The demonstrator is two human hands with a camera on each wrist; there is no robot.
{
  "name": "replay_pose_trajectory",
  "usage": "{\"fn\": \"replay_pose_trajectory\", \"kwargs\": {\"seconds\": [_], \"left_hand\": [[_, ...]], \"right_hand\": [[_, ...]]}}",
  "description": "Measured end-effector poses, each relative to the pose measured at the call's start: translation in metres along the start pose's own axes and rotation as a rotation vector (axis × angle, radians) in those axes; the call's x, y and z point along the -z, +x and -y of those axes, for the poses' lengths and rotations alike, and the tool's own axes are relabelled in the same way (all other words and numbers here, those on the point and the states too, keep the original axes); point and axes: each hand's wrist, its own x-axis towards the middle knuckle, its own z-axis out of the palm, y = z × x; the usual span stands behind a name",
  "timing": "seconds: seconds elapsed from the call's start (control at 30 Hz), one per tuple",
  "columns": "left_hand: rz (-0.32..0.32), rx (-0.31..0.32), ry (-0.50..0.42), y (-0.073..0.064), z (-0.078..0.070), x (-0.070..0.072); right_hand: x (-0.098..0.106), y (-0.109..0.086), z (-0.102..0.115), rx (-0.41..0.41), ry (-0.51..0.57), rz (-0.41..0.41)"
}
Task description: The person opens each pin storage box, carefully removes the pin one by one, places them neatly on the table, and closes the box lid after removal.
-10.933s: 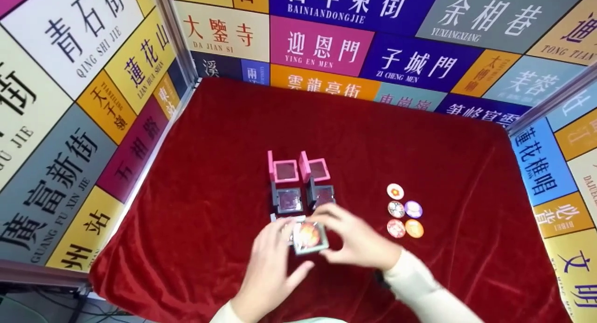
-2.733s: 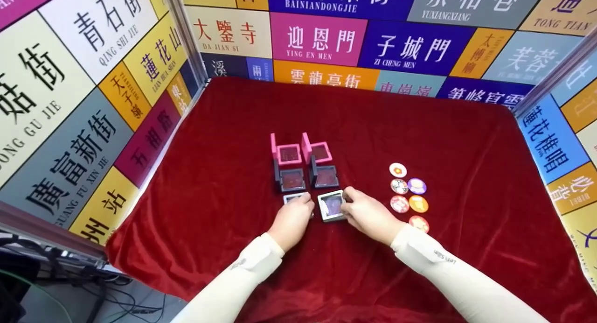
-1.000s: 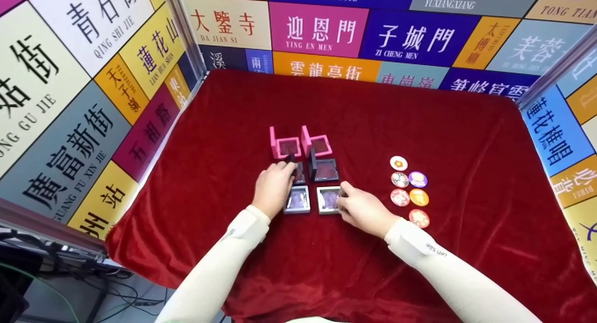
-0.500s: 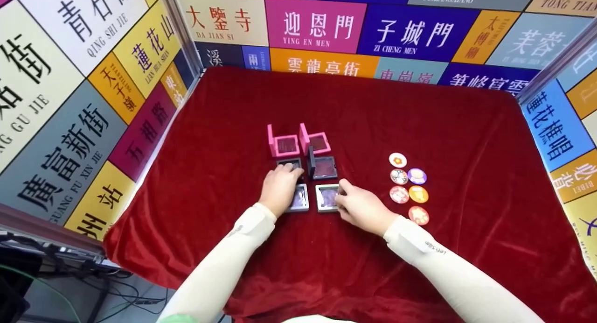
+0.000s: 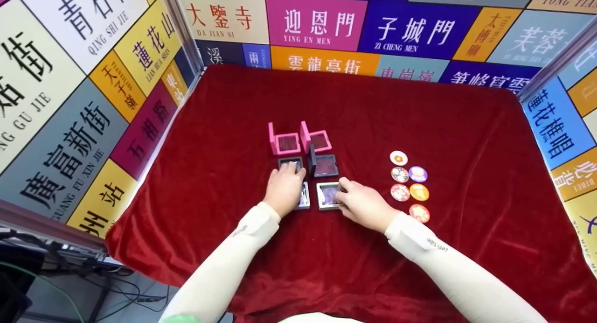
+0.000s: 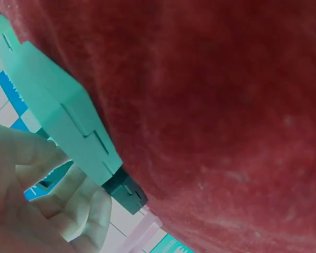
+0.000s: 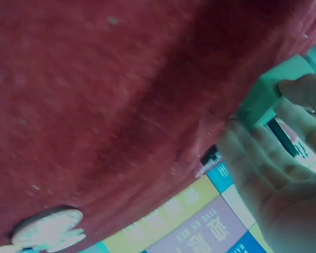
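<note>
Square hinged cases with clear windows stand in two columns. In the head view, my left hand (image 5: 283, 187) lies over the left dark case (image 5: 291, 160), fingertips on its lowered lid. Partly under that hand is a pale blue-grey case (image 5: 305, 199), lying flat; the left wrist view shows its side (image 6: 68, 116) beside the fingers. My right hand (image 5: 364, 204) grips the right edge of a pale-rimmed case (image 5: 328, 195), with the thumb along its side (image 7: 271, 95) in the right wrist view. The right dark case (image 5: 325, 165) has its lid upright.
Two pink cases (image 5: 287, 143) with raised lids stand behind the dark ones. Several round badges (image 5: 419, 192) with printed pictures lie to the right on the red velvet cloth (image 5: 224, 127). Printed panels (image 5: 317, 24) wall the table's back and sides.
Over the last second my left hand has lowered the left dark case's lid flat. Since the oldest frame, the lifted pale case was set down and a red badge joined the group.
</note>
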Motion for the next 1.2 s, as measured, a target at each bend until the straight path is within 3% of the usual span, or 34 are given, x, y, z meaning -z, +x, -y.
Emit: {"fn": "replay_pose_trajectory", "kwargs": {"seconds": [0.13,0.27,0.5,0.7,0.97,1.2], "left_hand": [[-0.002,0.004,0.019,-0.003,0.002,-0.002],[-0.012,0.005,0.026,-0.004,0.002,-0.003],[0.017,0.019,0.021,-0.002,0.001,-0.003],[0.053,0.027,0.027,0.001,0.001,-0.003],[0.06,0.041,0.034,0.005,0.0,-0.002],[0.063,0.044,0.021,0.003,-0.001,-0.003]], "right_hand": [[0.01,0.017,0.008,0.01,-0.013,-0.052],[0.014,0.041,0.013,0.044,0.055,-0.14],[0.006,0.067,0.008,0.077,0.109,-0.119],[0.0,0.064,-0.002,0.045,0.102,-0.152],[-0.001,0.055,-0.018,-0.058,0.058,-0.072],[-0.01,0.042,-0.025,-0.091,0.104,-0.046]]}}
